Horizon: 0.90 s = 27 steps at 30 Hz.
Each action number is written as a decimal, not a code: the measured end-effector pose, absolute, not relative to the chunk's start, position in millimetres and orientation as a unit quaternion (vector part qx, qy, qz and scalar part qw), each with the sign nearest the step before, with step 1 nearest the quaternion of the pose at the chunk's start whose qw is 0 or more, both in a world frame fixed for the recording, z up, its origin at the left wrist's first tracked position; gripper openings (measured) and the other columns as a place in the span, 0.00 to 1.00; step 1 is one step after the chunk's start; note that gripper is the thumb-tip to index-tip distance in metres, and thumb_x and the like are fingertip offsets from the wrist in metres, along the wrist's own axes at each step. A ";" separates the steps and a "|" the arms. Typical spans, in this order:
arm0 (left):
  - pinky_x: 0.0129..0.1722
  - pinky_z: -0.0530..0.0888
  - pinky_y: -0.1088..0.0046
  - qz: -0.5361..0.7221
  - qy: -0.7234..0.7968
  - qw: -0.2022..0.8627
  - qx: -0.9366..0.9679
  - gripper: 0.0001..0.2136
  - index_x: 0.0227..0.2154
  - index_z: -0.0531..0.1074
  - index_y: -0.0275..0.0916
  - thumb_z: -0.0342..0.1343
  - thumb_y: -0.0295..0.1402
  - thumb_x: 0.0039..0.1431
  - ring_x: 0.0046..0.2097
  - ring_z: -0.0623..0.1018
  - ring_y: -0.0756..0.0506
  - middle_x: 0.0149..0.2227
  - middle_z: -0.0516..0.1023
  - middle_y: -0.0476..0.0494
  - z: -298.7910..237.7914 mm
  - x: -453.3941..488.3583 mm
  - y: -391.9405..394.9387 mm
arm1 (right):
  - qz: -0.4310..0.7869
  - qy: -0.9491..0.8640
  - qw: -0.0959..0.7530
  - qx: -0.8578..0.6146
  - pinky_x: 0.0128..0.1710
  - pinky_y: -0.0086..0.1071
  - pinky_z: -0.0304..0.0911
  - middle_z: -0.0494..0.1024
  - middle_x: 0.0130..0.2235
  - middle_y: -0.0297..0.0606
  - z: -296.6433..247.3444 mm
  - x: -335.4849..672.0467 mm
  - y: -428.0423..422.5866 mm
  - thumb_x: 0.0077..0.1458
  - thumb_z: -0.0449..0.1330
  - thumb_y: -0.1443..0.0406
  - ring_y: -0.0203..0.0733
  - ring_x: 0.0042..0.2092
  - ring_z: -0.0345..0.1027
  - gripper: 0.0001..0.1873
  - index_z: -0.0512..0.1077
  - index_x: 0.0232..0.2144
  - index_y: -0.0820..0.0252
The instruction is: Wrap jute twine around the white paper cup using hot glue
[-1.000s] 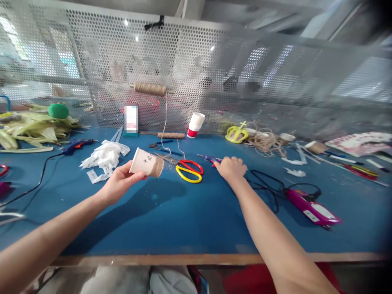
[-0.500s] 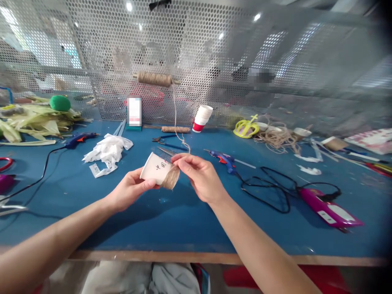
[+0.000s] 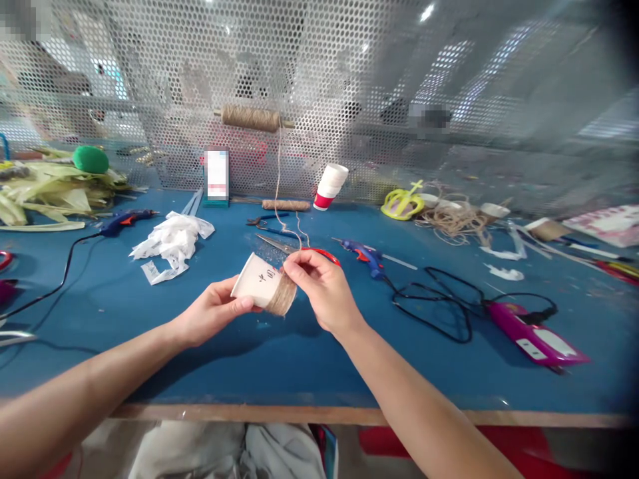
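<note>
A white paper cup lies tilted on its side in my left hand, whose fingers and thumb are closed around its rim end. Dark handwritten characters mark its wall. Brown twine is wound in rows around the base end of the cup. My right hand pinches the running strand of twine close beside the cup. That strand leads up to a twine spool on a rod at the mesh panel. Red-handled scissors lie partly hidden behind my right hand.
Beyond the hands are pliers, a smaller twine roll and stacked paper cups. White crumpled plastic lies left. A blue glue gun on the right has a black cable running to a purple power strip.
The cup and both hands have shifted slightly down and turned a little. The red scissor handles now show behind my right hand. The view has moved slightly.
</note>
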<state>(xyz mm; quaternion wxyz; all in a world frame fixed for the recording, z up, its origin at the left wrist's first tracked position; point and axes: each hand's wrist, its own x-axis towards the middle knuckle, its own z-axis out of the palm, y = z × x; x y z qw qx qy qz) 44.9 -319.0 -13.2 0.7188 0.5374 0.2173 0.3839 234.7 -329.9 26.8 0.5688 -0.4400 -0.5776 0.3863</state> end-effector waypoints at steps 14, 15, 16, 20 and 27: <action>0.51 0.66 0.65 0.374 0.231 0.590 0.678 0.16 0.41 0.75 0.39 0.57 0.42 0.53 0.48 0.70 0.41 0.46 0.72 0.41 -9.7 38.9 -314.7 | 0.383 -0.631 0.471 -0.483 0.25 0.28 0.59 0.68 0.28 0.33 33.1 233.4 -337.9 0.57 0.52 0.58 0.33 0.28 0.61 0.10 0.62 0.28 0.57; 0.51 0.66 0.65 0.373 0.239 0.576 0.687 0.15 0.40 0.76 0.39 0.57 0.42 0.53 0.49 0.70 0.41 0.48 0.71 0.40 -7.9 38.7 -314.5 | 0.360 -0.646 0.469 -0.483 0.25 0.29 0.59 0.67 0.27 0.32 33.2 233.8 -338.1 0.57 0.51 0.58 0.33 0.27 0.60 0.10 0.61 0.28 0.57; 0.53 0.65 0.65 0.375 0.250 0.558 0.697 0.15 0.40 0.75 0.39 0.57 0.41 0.52 0.52 0.68 0.40 0.50 0.69 0.40 -5.8 38.5 -314.5 | 0.335 -0.660 0.468 -0.483 0.25 0.29 0.59 0.66 0.27 0.32 32.9 234.2 -338.1 0.58 0.51 0.58 0.33 0.27 0.60 0.10 0.61 0.28 0.57; 0.56 0.61 0.63 0.414 0.345 0.416 0.732 0.17 0.37 0.73 0.39 0.65 0.39 0.43 0.55 0.64 0.39 0.52 0.66 0.40 6.2 38.1 -316.1 | 0.215 -0.698 0.479 -0.487 0.28 0.31 0.61 0.65 0.30 0.34 29.4 234.9 -337.6 0.59 0.50 0.61 0.35 0.29 0.62 0.07 0.60 0.30 0.57; 0.42 0.70 0.67 0.340 0.315 0.588 0.663 0.23 0.40 0.70 0.34 0.67 0.35 0.39 0.40 0.75 0.43 0.38 0.77 0.43 24.2 50.5 -314.1 | 0.037 -0.760 0.465 -0.451 0.35 0.36 0.65 0.65 0.37 0.41 26.1 231.0 -340.3 0.59 0.50 0.67 0.40 0.37 0.65 0.03 0.60 0.32 0.57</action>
